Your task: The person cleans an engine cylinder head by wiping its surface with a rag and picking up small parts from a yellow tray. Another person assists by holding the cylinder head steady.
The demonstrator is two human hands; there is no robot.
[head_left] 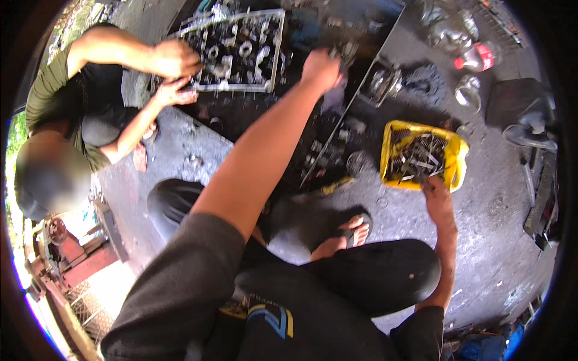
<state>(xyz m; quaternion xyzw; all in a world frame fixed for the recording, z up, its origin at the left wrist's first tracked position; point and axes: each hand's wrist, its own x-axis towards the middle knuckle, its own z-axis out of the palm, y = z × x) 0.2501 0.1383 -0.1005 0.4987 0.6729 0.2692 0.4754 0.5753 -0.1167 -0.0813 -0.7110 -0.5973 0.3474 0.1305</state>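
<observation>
My left hand (321, 71) is stretched out over the dark, oily work surface (307, 120), right of an engine cylinder head (277, 57). Its fingers are curled closed beside small greasy metal parts (346, 53); what they hold is hidden. Low on the right, my right hand (438, 195) reaches over the near rim of a cut-open yellow plastic container (394, 125). Bolts and other narrow metal parts (418, 153) fill the container. The fingers are bent together at its edge, their tips dark against the parts, and any piece in them cannot be made out.
A co-worker's two hands (176, 59) work at the cylinder head's left side. On the right lie a plastic bottle with a red label (480, 57), a clear jar (468, 94), a greasy metal part (382, 84) and a black container (518, 102). A red machine (78, 262) stands lower left.
</observation>
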